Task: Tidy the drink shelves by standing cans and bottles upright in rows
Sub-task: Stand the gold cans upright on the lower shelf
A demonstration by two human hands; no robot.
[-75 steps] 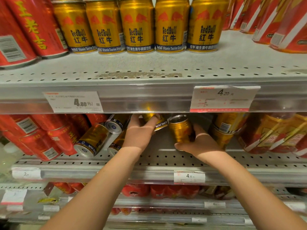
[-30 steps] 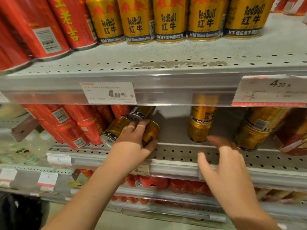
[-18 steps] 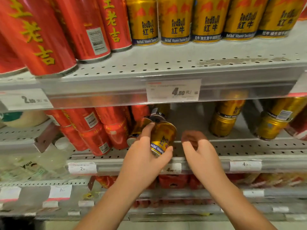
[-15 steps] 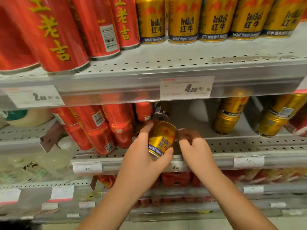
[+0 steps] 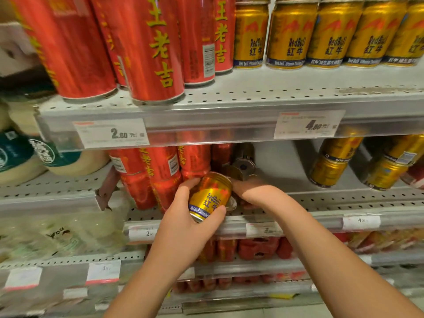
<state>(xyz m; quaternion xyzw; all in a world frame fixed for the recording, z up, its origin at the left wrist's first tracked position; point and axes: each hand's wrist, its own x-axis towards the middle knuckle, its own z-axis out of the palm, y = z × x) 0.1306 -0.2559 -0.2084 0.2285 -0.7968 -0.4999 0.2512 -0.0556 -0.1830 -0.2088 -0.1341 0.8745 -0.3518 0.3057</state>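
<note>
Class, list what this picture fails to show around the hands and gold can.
All head view.
Right hand: fingertips hidden behind the gold can that the left hand grips.
Tipped can behind: shadowed, partly covered by the shelf strip.
Price label small print: blurred.
Upper red cans: tops cut off.

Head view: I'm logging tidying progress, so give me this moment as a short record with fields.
left hand: grips a gold can, tilted, at the front of the middle shelf
right hand: beside that can, fingers hidden behind it
toppled can: lies further back, end toward the camera
red cans: left of the hands
gold cans: stand to the right
top-shelf cans: upright in a row
</note>
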